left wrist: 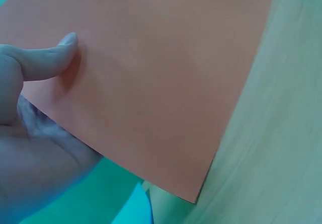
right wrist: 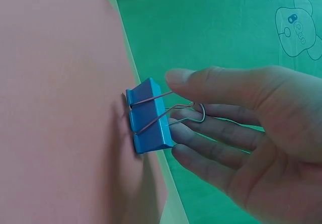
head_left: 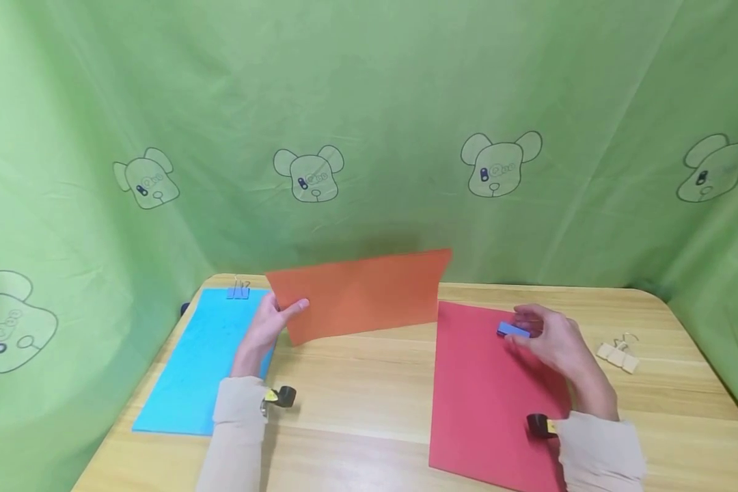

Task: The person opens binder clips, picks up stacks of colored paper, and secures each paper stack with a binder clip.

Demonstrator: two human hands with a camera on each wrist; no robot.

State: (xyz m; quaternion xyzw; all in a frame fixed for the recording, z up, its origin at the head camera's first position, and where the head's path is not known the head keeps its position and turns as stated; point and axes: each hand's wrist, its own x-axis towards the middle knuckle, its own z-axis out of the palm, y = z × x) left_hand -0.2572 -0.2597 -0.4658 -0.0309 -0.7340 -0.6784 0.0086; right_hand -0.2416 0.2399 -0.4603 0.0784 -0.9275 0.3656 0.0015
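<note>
In the head view my left hand (head_left: 269, 324) grips an orange paper sheet (head_left: 369, 294) by its left end, thumb on the near face. The sheet is raised and tilted above the table; in the left wrist view the thumb (left wrist: 50, 60) presses on it and the other fingers are hidden behind. My right hand (head_left: 553, 338) pinches a blue binder clip (right wrist: 148, 118) by its wire handles, between thumb and fingers. The clip is over the upper part of a red sheet (head_left: 486, 389); whether it touches the sheet I cannot tell.
At the left lies a blue sheet (head_left: 203, 362) with another blue binder clip (head_left: 238, 294) at its top edge. Several beige binder clips (head_left: 618, 357) sit to the right of my right hand. A green curtain (head_left: 381, 102) hangs behind the wooden table (head_left: 350, 410).
</note>
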